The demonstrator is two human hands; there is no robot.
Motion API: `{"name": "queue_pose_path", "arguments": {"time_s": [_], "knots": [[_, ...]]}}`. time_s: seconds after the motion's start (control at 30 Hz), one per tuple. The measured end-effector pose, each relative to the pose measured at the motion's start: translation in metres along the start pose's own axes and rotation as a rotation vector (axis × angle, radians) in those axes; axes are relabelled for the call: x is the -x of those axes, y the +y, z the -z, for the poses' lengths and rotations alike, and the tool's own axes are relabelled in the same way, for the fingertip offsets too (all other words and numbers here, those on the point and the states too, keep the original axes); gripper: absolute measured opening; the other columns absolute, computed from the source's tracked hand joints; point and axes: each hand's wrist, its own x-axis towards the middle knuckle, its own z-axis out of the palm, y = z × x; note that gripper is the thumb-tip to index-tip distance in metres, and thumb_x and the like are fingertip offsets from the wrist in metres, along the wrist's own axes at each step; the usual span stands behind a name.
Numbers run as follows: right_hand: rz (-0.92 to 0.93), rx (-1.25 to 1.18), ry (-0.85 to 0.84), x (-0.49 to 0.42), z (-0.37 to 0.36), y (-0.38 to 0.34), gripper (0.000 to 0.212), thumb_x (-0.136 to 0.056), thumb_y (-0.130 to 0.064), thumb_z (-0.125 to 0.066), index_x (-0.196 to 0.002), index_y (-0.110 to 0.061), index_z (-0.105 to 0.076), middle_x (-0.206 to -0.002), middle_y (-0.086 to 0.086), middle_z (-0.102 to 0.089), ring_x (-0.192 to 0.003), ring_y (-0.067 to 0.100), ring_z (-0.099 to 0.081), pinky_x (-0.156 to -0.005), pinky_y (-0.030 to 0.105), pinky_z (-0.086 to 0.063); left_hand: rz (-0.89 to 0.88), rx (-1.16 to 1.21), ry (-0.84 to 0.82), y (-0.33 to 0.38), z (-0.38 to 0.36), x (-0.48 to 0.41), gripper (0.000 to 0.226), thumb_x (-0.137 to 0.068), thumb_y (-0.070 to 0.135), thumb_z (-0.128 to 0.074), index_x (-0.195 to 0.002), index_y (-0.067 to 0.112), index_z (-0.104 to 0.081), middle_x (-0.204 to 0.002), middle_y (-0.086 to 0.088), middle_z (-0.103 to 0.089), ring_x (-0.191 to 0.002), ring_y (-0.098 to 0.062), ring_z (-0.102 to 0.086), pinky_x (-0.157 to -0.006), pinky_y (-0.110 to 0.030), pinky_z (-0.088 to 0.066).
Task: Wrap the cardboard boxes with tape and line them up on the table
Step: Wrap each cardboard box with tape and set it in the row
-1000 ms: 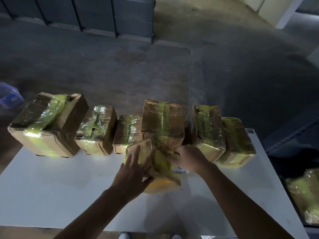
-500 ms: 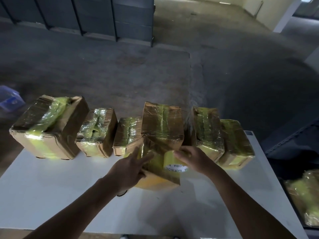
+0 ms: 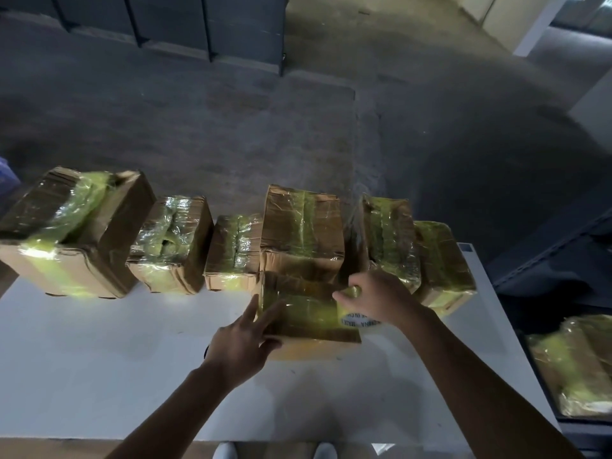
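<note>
A box (image 3: pixel 304 313) mid-taping on the white table (image 3: pixel 99 359)
The left hand (image 3: pixel 243 342) presses straight fingers on the box's left end; the right hand (image 3: pixel 376 298) curls round the tape roll (image 3: pixel 357 319) at its right end; behind, six wrapped boxes (image 3: pixel 301 226) line the far edge

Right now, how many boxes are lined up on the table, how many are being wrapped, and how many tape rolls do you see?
Taped boxes in the back row: 6
Box being wrapped: 1
Tape roll, gripped by right hand: 1
Total: 8
Wrapped boxes off to the right: count unclear, left out.
</note>
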Motion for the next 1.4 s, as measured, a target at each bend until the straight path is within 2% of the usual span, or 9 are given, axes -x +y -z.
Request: {"name": "queue_pose_path", "arguments": {"time_s": [0.2,0.37,0.5,0.6,0.73,0.93,1.17,1.3,1.4], "knots": [[0.011,0.064,0.001,-0.012,-0.012,-0.030,0.046,-0.087,-0.057,-0.054,-0.065,-0.017,-0.056,-0.052,-0.005,-0.049,-0.052,0.013,-0.055,-0.051,0.024,-0.039,-0.130,-0.365,0.065,0.026,0.008,-0.012,0.104,-0.040,0.042,-0.094,-0.129,0.000,-0.059,-0.138,-0.029,-0.049,-0.127,-0.045,-0.048,-0.095,-0.063,-0.045],[0.035,0.080,-0.012,-0.014,-0.015,-0.040,0.047,-0.091,-0.058,-0.046,-0.066,-0.019,-0.054,-0.055,-0.003,-0.053,-0.050,0.011,-0.051,-0.047,0.025,-0.033,-0.220,-0.301,-0.042,0.036,-0.024,-0.023,0.106,-0.085,0.052,-0.062,-0.151,0.009,0.009,-0.159,-0.013,0.009,-0.148,-0.030,0.007,-0.119,-0.044,0.004],[0.049,-0.312,-0.125,-0.009,-0.007,-0.021,0.042,-0.092,-0.056,-0.050,-0.080,-0.017,-0.064,-0.069,0.005,-0.062,-0.062,0.019,-0.059,-0.055,0.026,-0.039,-0.214,-0.279,-0.035,0.022,-0.025,-0.018,0.111,-0.061,0.055,-0.083,-0.146,0.002,-0.036,-0.150,-0.018,-0.039,-0.139,-0.034,-0.035,-0.109,-0.052,-0.037],[0.070,-0.463,-0.154,-0.006,-0.006,-0.013,0.038,-0.091,-0.050,-0.057,-0.082,-0.015,-0.066,-0.072,0.010,-0.063,-0.060,0.018,-0.056,-0.056,0.024,-0.037,-0.229,-0.281,-0.023,0.015,-0.028,-0.019,0.111,-0.058,0.055,-0.084,-0.144,0.001,-0.041,-0.148,-0.019,-0.041,-0.137,-0.035,-0.038,-0.106,-0.053,-0.041],[0.086,-0.176,-0.012,-0.003,0.001,0.001,0.040,-0.086,-0.053,-0.062,-0.059,-0.027,-0.049,-0.050,-0.004,-0.043,-0.044,0.005,-0.038,-0.047,0.019,-0.027,-0.230,-0.258,-0.002,0.012,-0.030,-0.021,0.109,-0.060,0.054,-0.084,-0.146,0.005,-0.038,-0.148,-0.019,-0.041,-0.138,-0.035,-0.036,-0.107,-0.051,-0.038],[-0.058,0.120,-0.046,0.002,-0.012,0.025,0.047,-0.082,-0.066,-0.054,-0.062,-0.025,-0.044,-0.053,-0.008,-0.040,-0.050,0.004,-0.037,-0.056,0.026,-0.031,-0.251,-0.276,-0.002,0.014,-0.036,-0.025,0.109,-0.061,0.053,-0.083,-0.149,0.016,-0.031,-0.149,-0.023,-0.038,-0.138,-0.039,-0.035,-0.108,-0.051,-0.035],[-0.093,0.077,-0.146,-0.001,-0.045,0.044,0.045,-0.081,-0.069,-0.050,-0.061,-0.031,-0.037,-0.060,-0.011,-0.043,-0.062,0.009,-0.045,-0.055,0.024,-0.027,-0.177,-0.388,-0.095,0.034,-0.033,-0.026,0.097,-0.056,0.048,-0.087,-0.138,0.009,-0.053,-0.139,-0.028,-0.049,-0.129,-0.043,-0.047,-0.097,-0.060,-0.046],[-0.087,0.043,-0.151,0.001,-0.052,0.047,0.048,-0.084,-0.068,-0.047,-0.064,-0.025,-0.040,-0.062,-0.006,-0.048,-0.063,0.014,-0.050,-0.054,0.026,-0.027,-0.077,-0.416,-0.192,0.064,-0.048,-0.037,0.070,-0.100,0.018,-0.043,-0.149,-0.006,0.000,-0.152,-0.037,0.008,-0.145,-0.048,-0.006,-0.115,-0.059,-0.015],[-0.087,0.035,-0.145,0.005,-0.056,0.047,0.055,-0.088,-0.070,-0.040,-0.076,-0.018,-0.051,-0.065,-0.006,-0.050,-0.064,0.014,-0.051,-0.054,0.028,-0.029,0.010,-0.370,-0.262,0.086,-0.057,-0.046,0.078,-0.103,0.015,-0.038,-0.147,0.015,0.026,-0.138,-0.045,0.022,-0.139,-0.057,0.008,-0.113,-0.064,-0.011]]}}
